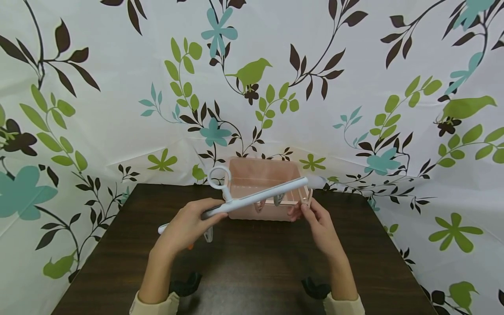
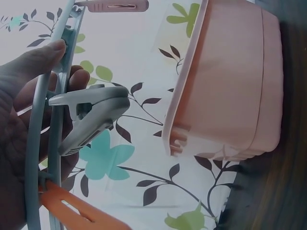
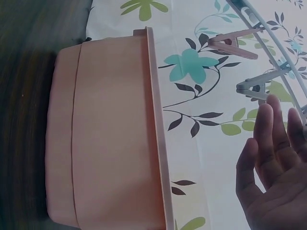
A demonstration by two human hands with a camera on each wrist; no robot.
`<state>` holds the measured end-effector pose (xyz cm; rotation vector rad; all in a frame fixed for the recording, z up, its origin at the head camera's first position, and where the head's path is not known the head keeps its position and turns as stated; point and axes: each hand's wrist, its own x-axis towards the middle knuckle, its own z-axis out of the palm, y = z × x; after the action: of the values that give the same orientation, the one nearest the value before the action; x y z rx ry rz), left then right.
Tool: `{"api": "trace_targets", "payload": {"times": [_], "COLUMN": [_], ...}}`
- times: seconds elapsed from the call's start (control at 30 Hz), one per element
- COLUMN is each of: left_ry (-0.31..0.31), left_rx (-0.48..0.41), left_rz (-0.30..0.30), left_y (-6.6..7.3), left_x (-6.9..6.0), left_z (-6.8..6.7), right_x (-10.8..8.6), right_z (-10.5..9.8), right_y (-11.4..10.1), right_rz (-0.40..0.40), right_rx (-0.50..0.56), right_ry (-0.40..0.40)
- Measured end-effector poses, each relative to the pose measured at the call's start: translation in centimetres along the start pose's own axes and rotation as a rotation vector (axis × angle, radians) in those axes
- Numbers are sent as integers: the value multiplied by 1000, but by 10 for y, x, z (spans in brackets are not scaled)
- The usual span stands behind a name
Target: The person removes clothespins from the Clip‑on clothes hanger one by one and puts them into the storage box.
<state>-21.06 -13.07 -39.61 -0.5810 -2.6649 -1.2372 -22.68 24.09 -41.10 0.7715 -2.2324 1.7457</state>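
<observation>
A pale blue clip hanger (image 1: 256,195) with a round hook slants up to the right above the table. My left hand (image 1: 185,225) grips its left part, fingers wrapped round the two long bars in the left wrist view. Beside those fingers hang a grey clothespin (image 2: 93,112) and an orange clothespin (image 2: 81,208). At the hanger's right end, my right hand (image 1: 320,223) pinches a pale clothespin (image 1: 305,194). The other fingers of that hand extend loosely in the right wrist view, near another grey clothespin (image 3: 259,86) and a pink clothespin (image 3: 235,43).
A pink plastic basket (image 1: 257,213) stands on the dark wooden table (image 1: 252,262) behind the hanger, near the far edge. Patterned cloth (image 1: 252,109) with leaves and birds hangs behind the table and along its sides.
</observation>
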Motion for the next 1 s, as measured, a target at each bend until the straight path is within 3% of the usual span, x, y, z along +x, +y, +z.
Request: {"api": "trace_targets", "payload": {"times": [0.17, 0.4, 0.63, 0.87, 1.0], "left_ry": [8, 30, 27, 10, 34], "left_rx": [8, 25, 24, 11, 32], "left_rz": [11, 30, 46, 22, 55], "left_y": [1, 3, 4, 6, 6], "left_x": [0, -1, -1, -2, -3], "left_z": [1, 2, 1, -2, -2], "right_x": [0, -1, -2, -3, -3], "right_z": [0, 1, 0, -3, -6], "right_y": [-3, -7, -11, -13, -13], "right_rz": [21, -38, -45, -62, -123], "right_rx": [31, 114, 153, 206, 283], "right_ry": [3, 3, 21, -46, -108]}}
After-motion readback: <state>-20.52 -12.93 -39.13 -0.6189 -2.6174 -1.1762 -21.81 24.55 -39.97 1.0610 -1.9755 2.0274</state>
